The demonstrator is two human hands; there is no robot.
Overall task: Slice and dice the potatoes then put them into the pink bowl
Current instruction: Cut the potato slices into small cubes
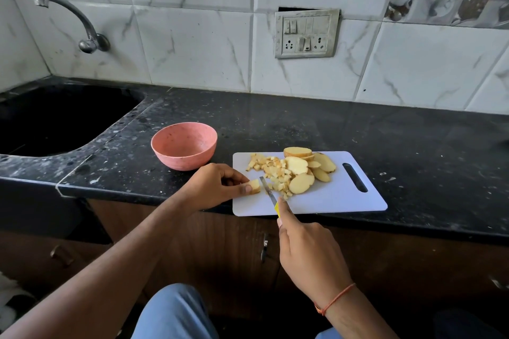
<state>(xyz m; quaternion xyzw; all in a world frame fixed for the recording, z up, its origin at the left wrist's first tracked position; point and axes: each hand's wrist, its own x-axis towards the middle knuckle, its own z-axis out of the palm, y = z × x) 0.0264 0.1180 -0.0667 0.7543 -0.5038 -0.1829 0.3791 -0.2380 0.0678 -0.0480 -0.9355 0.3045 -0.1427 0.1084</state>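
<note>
A white cutting board (338, 201) lies at the counter's front edge. On it are several potato slices (301, 172) and a heap of small potato dice (271, 169). My left hand (217, 184) pinches a stack of potato strips (254, 186) at the board's left edge. My right hand (305, 250) grips a yellow-handled knife (268, 191), forefinger along its back. The blade stands right beside the held piece. The pink bowl (184, 145) sits empty on the counter, left of the board.
A black sink (55, 118) is set into the dark granite counter (385, 132) at the left, with a tap (82, 25) on the tiled wall. A switch panel (306, 33) is on the wall behind. Wooden cabinet doors (234, 250) lie below.
</note>
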